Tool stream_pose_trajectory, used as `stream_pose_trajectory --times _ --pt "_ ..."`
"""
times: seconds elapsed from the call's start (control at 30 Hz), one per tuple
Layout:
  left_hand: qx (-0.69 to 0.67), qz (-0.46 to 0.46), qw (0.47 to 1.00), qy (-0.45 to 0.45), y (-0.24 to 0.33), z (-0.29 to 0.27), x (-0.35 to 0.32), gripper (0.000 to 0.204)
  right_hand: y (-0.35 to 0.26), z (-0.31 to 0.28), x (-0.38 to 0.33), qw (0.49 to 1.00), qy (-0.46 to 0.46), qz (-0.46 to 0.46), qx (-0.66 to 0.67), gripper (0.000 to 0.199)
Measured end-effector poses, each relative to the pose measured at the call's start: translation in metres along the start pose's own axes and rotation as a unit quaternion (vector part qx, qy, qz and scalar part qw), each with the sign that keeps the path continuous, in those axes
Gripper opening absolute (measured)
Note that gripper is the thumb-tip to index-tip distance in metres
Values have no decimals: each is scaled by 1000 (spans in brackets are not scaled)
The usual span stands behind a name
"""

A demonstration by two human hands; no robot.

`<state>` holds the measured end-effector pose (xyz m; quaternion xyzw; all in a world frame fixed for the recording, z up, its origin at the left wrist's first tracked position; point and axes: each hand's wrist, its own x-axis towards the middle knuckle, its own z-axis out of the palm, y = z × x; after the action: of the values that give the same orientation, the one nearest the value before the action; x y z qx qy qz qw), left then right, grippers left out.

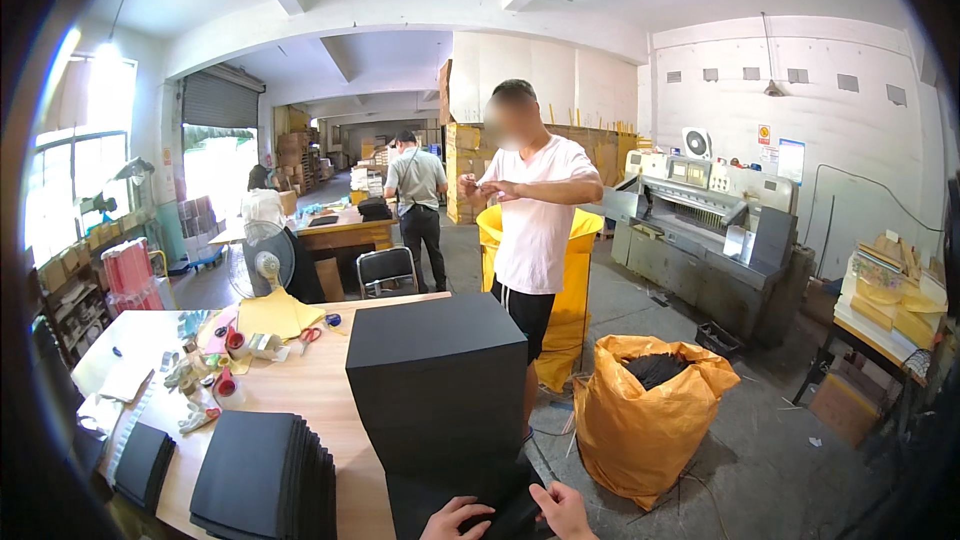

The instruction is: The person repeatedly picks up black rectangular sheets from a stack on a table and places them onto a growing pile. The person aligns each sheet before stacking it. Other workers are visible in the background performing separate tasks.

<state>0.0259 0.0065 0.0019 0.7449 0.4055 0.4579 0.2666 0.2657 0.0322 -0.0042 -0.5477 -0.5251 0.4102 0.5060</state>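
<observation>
At the lower edge my left hand (pixel 458 520) lies with its fingers spread on a black sheet (pixel 515 502), which looks like card. My right hand (pixel 562 513) pinches the same sheet at its right edge, thumb on top. Beyond my hands stands a tall black block (pixel 435 380) with a flat top, near the table's right side; I cannot tell whether it is a stack or a box. To its left, a stack of black folded pieces (pixel 245 475) sits on the wooden table (pixel 345 415), with a smaller black stack (pixel 145 465) farther left.
Tape rolls (pixel 228 385), red scissors (pixel 310 337) and yellow paper (pixel 275 313) lie on the table. A person (pixel 530 210) stands beyond it, before a yellow bin (pixel 565 310). An orange sack (pixel 650 430) of black scraps stands right; a large machine (pixel 700 220) lies behind. Two people work farther back.
</observation>
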Motion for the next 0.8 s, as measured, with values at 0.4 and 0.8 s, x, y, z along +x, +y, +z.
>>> stream_pose_trajectory --times 0.4,0.8 --pt "-27 -26 999 16 2 0 -6 27 42 9 8 916 70 -237 -315 42" --pt "25 -5 1000 3 -9 5 -8 22 -7 0 -6 973 69 -151 -159 58"
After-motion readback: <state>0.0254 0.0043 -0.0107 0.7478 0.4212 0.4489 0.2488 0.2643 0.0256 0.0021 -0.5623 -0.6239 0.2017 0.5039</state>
